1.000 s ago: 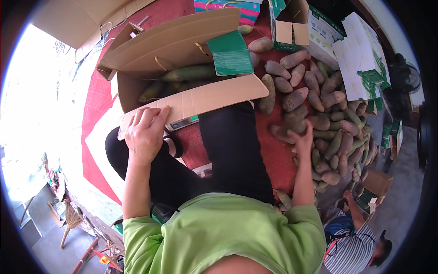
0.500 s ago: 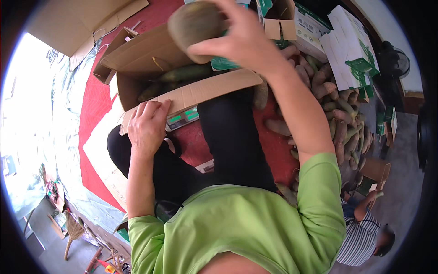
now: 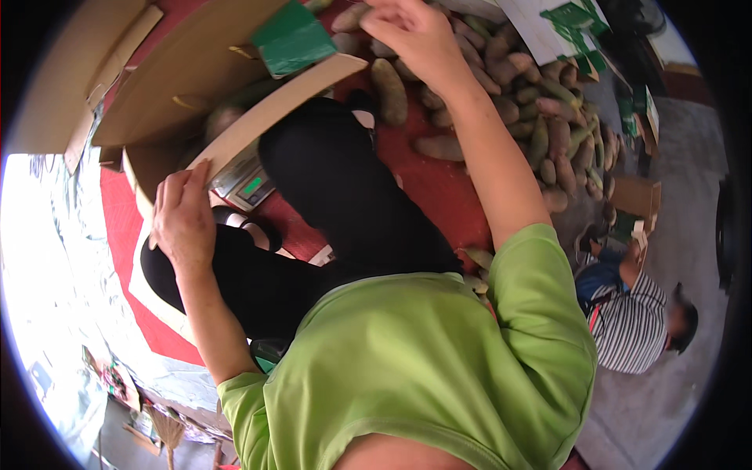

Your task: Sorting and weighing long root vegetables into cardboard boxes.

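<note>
The left hand [image 3: 184,219] grips the rim of the cardboard box [image 3: 196,86], fingers curled over its edge; the right hand [image 3: 415,35] reaches over the sweet potato pile [image 3: 540,125], fingers loosely open, empty as far as shown; some tubers already lie boxed, many remain outside.

Green short-sleeved shirt, black trousers

produce packing floor; tubers [image 3: 501,86], cartons [image 3: 188,78]
</note>
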Available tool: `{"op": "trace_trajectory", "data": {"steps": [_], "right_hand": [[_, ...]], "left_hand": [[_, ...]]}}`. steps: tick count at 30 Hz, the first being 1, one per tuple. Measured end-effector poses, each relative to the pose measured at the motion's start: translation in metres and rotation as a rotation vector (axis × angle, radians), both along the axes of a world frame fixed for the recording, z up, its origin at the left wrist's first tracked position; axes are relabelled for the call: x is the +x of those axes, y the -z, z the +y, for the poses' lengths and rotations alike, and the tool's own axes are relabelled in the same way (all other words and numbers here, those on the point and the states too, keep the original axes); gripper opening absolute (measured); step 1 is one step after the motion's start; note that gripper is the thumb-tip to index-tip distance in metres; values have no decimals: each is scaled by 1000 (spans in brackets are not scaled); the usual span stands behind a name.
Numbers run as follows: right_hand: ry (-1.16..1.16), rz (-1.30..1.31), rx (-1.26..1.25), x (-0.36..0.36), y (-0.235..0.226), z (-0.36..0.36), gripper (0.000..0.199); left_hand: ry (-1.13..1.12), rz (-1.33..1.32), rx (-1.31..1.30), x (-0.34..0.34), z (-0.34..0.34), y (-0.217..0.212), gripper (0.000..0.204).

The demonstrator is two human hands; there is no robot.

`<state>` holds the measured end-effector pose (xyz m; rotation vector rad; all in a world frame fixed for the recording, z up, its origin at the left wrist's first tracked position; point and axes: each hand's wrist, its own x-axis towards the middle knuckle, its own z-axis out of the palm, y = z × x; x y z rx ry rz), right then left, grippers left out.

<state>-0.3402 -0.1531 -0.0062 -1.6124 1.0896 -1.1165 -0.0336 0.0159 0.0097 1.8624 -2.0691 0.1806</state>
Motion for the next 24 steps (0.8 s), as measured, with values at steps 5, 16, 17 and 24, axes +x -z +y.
{"op": "trace_trajectory", "data": {"steps": [5,16,17,24], "right_hand": [[291,366,305,-137,124,82,30],[377,704,1110,-235,288,357,25],[396,696,1128,-236,293,376,25],[309,823,1114,-206,299,375,32]], "left_hand": [[-4,-13,-13,-2,3,3,30],[65,34,-29,-8,-2,13,22],[88,37,-19,2,-3,25,22],[71,15,-48,5,4,23,24]]}}
